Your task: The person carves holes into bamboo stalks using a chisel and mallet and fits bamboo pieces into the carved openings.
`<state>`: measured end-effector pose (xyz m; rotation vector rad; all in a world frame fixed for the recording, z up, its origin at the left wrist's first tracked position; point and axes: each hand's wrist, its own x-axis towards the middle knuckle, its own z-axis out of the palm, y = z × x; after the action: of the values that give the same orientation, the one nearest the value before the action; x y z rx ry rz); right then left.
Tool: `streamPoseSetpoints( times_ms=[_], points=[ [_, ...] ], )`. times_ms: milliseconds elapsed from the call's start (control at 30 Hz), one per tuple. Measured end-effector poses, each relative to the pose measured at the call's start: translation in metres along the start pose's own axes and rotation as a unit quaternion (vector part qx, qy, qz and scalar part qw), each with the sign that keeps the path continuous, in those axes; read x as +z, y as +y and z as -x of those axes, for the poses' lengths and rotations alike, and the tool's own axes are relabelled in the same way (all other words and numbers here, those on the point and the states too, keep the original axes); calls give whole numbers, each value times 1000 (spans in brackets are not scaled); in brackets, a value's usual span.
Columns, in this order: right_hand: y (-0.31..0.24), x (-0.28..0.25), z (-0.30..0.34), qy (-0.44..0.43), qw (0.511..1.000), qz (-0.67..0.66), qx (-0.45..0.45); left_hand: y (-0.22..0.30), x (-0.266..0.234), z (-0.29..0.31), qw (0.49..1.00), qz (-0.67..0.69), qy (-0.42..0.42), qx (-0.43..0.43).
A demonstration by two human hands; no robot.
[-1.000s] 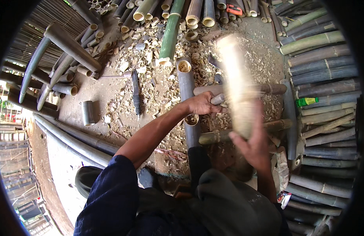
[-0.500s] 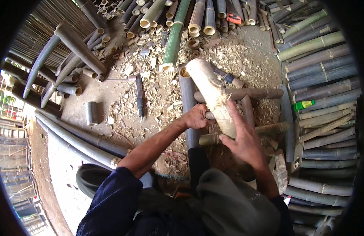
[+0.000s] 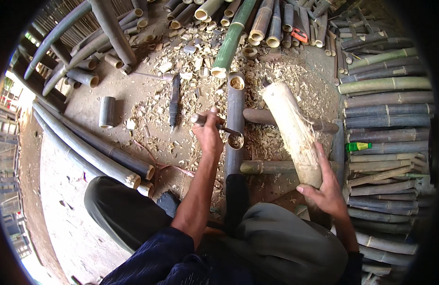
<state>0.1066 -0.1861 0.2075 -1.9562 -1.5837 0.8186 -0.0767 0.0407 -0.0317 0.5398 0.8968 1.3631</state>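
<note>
My left hand [image 3: 209, 134] is closed around the wooden handle of a chisel [image 3: 197, 118]. The chisel's dark metal end reaches across to a round hole [image 3: 236, 141] cut in a dark bamboo pole [image 3: 232, 159]. A second hole [image 3: 237, 81] opens in the same pole further away. In my right hand [image 3: 327, 190] I grip the lower part of a thick, pale wooden mallet [image 3: 295, 128], club-shaped, with a frayed, splintered side. It is tilted above two bamboo crosspieces [image 3: 264, 116] that run right from the pole.
Wood chips [image 3: 195, 80] litter the ground. A dark-handled tool [image 3: 174, 102] and a short bamboo piece [image 3: 107, 112] lie at left. A green pole [image 3: 233, 40] points toward me; stacked bamboo [image 3: 385, 107] lines the right, with a green bottle [image 3: 358, 146] on it. An orange-red saw handle [image 3: 299, 34] lies far off.
My left hand has moved left with the chisel, whose metal end is now at the pole's nearer hole. My right hand has carried the mallet right, away from the left hand. The view has shifted.
</note>
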Motion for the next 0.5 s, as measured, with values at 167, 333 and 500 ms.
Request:
streamPoseSetpoints(
  times_ms=[167, 333, 500],
  points=[
    [-32, -15, -73, -87, 995, 42, -32, -2, 3, -13, 987, 130, 46, -78],
    [-61, 12, -156, -135, 985, 59, -94, -13, -5, -13, 977, 167, 54, -121],
    [-77, 41, -188, -141, 974, 113, -139, -5, 0, 3, 985, 149, 44, -72]
  ],
)
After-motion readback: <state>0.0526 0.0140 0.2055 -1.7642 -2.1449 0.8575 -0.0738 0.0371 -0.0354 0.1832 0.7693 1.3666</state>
